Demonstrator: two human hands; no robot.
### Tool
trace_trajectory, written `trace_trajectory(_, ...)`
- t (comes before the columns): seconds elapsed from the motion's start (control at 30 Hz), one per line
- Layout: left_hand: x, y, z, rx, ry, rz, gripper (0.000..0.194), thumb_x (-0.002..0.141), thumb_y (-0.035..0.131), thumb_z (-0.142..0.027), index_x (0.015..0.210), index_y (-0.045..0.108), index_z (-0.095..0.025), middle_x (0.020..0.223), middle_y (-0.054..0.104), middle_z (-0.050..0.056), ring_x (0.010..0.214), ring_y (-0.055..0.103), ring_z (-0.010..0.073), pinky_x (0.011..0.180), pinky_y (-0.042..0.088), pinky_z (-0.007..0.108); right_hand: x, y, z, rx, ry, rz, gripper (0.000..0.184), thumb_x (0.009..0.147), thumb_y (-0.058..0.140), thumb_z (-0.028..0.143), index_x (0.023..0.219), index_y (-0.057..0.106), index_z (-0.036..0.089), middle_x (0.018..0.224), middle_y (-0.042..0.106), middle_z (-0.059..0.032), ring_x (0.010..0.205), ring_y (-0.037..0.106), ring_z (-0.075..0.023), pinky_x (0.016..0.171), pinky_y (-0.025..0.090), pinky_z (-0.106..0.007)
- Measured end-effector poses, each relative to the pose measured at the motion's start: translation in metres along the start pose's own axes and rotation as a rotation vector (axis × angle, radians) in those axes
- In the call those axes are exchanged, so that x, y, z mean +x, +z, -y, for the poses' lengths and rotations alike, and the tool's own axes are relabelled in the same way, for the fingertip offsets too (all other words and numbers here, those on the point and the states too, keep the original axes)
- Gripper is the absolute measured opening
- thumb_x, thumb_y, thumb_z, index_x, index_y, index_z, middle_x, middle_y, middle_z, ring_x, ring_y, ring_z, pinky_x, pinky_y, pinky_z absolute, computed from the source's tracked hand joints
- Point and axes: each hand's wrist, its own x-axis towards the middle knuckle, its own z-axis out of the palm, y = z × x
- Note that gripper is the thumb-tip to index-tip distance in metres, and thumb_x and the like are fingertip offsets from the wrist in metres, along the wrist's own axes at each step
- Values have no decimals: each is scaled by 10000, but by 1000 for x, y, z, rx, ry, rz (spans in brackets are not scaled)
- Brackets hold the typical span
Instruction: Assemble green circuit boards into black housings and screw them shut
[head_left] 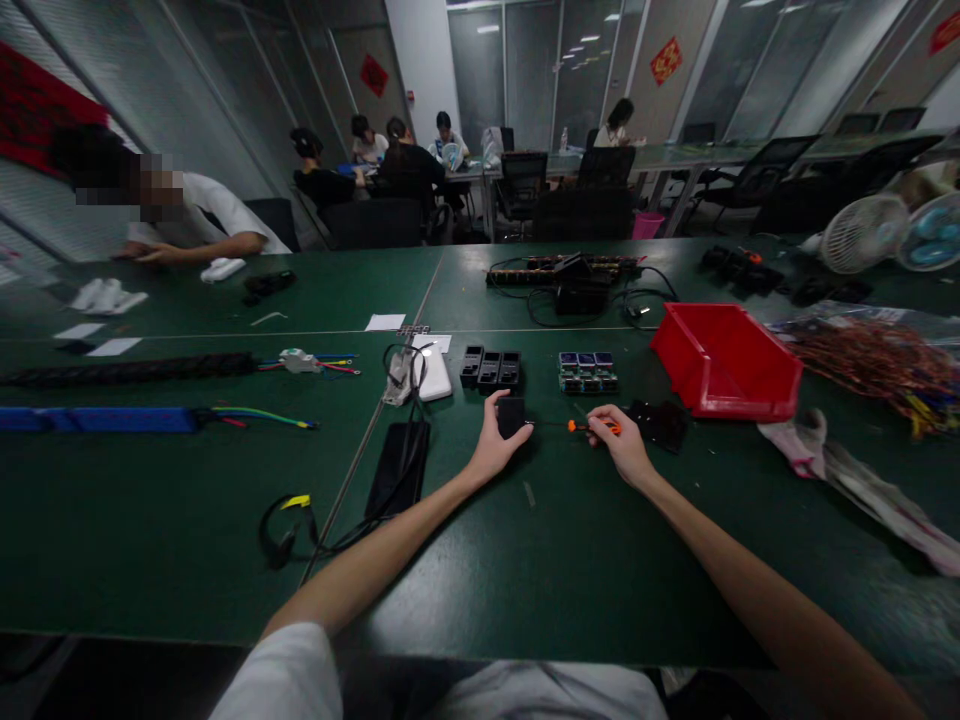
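White sleeve (285,672) crosses near edge of open tabletop (555,560); left hand (491,448) grips black box (511,413), right hand (626,447) screwdriver (577,426).

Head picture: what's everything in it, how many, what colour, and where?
worktop: one, green, across the front
small box: one, black, centre
screwdriver: one, orange handle, right of centre
cases: three, black, behind small box
circuit boards: several, green and blue, right of cases
open bin: one, red, right
wires: many, mostly copper-brown, far right
fans: two, white and blue, back right
white device: one, white, left of cases
dark slab: one, black, in front of white device
blue strip: one, blue, far left
chairs: several, black, background
other people: six, light or dark tops, farther back
left hand: one, bare, holding small box
right hand: one, bare, holding screwdriver
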Motion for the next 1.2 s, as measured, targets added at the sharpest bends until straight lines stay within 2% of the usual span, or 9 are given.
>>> trace_trajectory(0.1,0,0,1,-2,3,-11,674,783,650,-344,1332,270,-257,993,476,24,844,498,127,799,443,284,0,0,-2,-16,0,-1,236,808,632,415,882,586,196,685,556,16,558,520,-115,534,430,-257)
trace_trajectory(0.37,0,-1,0,-5,-12,-1,694,780,654,-366,1344,264,-257,1016,488,34,865,513,137,820,453,304,0,1,-4,38,-52,-55,297,747,702,371,971,578,223,890,572,-17,671,541,-132,578,473,-272)
trace_trajectory(0.53,0,-1,0,-9,-21,-7,705,779,653,-377,1352,261,-254,1001,497,34,853,518,139,815,461,311,1,0,-6,72,-68,-55,312,724,722,330,976,574,221,942,571,-30,733,543,-144,594,469,-268)
trace_trajectory(0.8,0,0,1,-5,-28,-13,703,774,657,-386,1351,277,-256,1016,500,41,855,524,145,804,473,320,2,-1,-5,107,-103,-46,312,701,739,234,965,572,224,941,585,-19,865,561,-167,767,462,-306)
trace_trajectory(1.2,0,0,2,-12,-30,-5,718,771,657,-403,1355,265,-262,1011,504,37,862,529,149,816,466,321,2,0,-8,120,-86,-62,306,707,730,253,968,572,223,941,584,-24,794,550,-155,649,454,-267)
